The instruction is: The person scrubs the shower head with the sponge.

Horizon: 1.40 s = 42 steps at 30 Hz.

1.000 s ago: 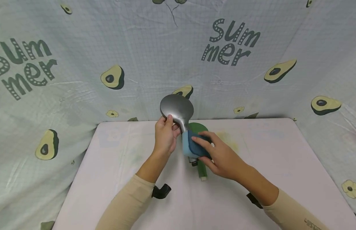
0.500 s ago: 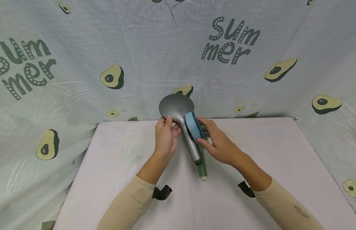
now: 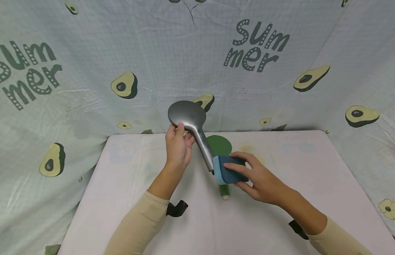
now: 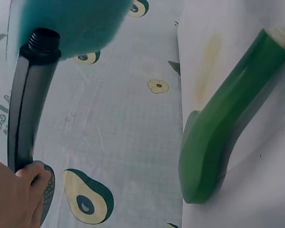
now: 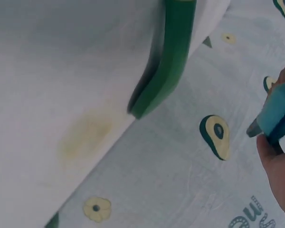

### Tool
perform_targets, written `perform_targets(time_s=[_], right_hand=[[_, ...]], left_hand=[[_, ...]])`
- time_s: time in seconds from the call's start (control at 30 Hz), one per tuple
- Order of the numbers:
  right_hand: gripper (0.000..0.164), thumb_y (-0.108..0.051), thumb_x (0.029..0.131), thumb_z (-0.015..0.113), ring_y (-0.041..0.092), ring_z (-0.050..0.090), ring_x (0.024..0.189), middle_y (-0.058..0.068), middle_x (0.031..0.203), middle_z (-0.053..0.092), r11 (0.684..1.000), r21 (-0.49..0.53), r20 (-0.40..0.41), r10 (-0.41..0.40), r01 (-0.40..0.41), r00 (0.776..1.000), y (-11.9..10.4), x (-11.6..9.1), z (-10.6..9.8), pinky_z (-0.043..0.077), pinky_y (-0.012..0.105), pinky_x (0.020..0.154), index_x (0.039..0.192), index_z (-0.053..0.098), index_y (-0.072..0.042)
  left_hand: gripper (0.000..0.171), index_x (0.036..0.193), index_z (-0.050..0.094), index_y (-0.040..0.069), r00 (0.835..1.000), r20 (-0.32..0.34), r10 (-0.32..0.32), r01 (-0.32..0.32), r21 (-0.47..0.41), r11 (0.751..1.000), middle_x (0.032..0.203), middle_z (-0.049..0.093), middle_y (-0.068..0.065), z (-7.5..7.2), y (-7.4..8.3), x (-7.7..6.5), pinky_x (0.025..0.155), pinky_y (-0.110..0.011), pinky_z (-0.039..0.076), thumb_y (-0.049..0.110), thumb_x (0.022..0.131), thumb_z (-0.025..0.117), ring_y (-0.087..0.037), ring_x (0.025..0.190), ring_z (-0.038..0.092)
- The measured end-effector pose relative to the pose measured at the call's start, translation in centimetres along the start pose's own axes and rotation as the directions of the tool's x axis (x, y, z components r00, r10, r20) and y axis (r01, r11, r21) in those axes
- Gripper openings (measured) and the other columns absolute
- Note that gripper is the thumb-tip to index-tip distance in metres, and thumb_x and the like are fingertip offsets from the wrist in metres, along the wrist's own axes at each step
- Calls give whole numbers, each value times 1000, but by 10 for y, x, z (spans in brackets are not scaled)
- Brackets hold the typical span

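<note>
My left hand [image 3: 178, 147] grips a grey hand-held shower head [image 3: 187, 115] where its round head meets the handle, holding it tilted above the table. Its threaded handle end [image 4: 43, 42] shows in the left wrist view. Between fingers and thumb, my right hand [image 3: 262, 182] pinches a sponge [image 3: 231, 170], light blue with a darker blue side. This sponge is beside the lower end of the handle; whether they touch I cannot tell. Below lies a green shower head [image 3: 219, 143], partly hidden by the sponge in the head view and seen whole-handled in the left wrist view [image 4: 218, 118].
A pale pink-white table [image 3: 137, 170] spreads under both hands, with a yellowish stain [image 5: 88, 135] on its cover. Behind it hangs a cloth [image 3: 159, 71] printed with avocados and lettering. Black straps [image 3: 177, 208] show at the forearms.
The sponge went up along the handle to near the neck, then back down to the handle's lower end. My left hand and the grey shower head shifted slightly left.
</note>
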State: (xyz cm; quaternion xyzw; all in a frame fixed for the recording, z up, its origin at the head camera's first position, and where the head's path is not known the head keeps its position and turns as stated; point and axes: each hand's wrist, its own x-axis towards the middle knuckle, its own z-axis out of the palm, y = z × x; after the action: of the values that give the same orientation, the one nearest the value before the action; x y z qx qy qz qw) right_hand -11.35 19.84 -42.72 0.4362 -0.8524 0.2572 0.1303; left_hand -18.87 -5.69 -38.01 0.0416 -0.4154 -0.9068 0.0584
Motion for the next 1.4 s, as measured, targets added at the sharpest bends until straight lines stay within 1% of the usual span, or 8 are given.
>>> perform_targets(time_s=[0.17,0.43,0.53,0.73,0.83,1.13,1.33,1.4], right_hand=[[37,-28,108,51,38,52,128,18,143,53,938,-288,-3,-204,194,979,-11,11,0,55,51,100,144,61,-31],[58,-26,89,84,31,57,122,8,137,57,689,-631,144,-347,356,927,-41,28,19,52,41,101,141,59,-31],[66,-28,83,89,32,57,120,11,136,57,736,-596,109,-323,322,940,-40,27,19,54,42,100,141,58,-33],[79,-3,74,91,42,50,136,18,144,48,941,-286,5,-190,184,982,-18,15,13,55,51,103,139,54,-26],[81,8,72,88,43,45,142,20,149,44,980,-165,-23,-114,109,993,-6,5,12,57,49,100,139,50,-17],[78,-9,78,91,36,51,131,21,147,47,987,-145,-62,-85,75,994,-5,-2,10,60,44,94,146,54,-16],[83,-26,67,99,34,56,118,20,131,56,930,-336,-143,-205,147,968,-31,12,14,57,46,94,141,61,-27],[70,-28,77,93,34,57,113,20,127,57,904,-391,-186,-264,175,947,-37,16,18,57,45,90,139,61,-27]], left_hand=[[39,150,40,-1,1000,-21,4,-4,31,1000,139,54,-21,1,-5,-1,104,-51,52,12,113,34,-39,127,60],[39,149,39,-2,1000,4,15,-15,82,996,140,54,-24,-1,-9,-2,100,-46,56,12,113,34,-39,127,62],[40,150,37,-2,1000,9,-2,1,61,998,143,52,-25,-3,-7,-2,105,-51,52,13,114,32,-40,131,59],[43,152,36,-3,1000,16,-10,10,11,1000,148,49,-25,-6,-2,-3,108,-55,47,16,114,29,-42,133,56],[43,152,36,-3,999,27,-21,21,6,1000,147,49,-24,-6,-1,-4,106,-52,50,17,114,29,-42,132,56],[42,150,38,-3,998,52,-33,32,18,999,141,50,-20,-4,-5,-5,92,-36,60,16,114,28,-38,122,62],[43,152,36,-2,999,25,-41,40,28,999,145,49,-20,-2,-9,-5,102,-45,54,17,115,28,-41,129,58],[43,153,34,-3,999,11,-50,50,17,999,147,48,-21,-2,-9,-6,106,-49,50,17,115,28,-42,132,56]])
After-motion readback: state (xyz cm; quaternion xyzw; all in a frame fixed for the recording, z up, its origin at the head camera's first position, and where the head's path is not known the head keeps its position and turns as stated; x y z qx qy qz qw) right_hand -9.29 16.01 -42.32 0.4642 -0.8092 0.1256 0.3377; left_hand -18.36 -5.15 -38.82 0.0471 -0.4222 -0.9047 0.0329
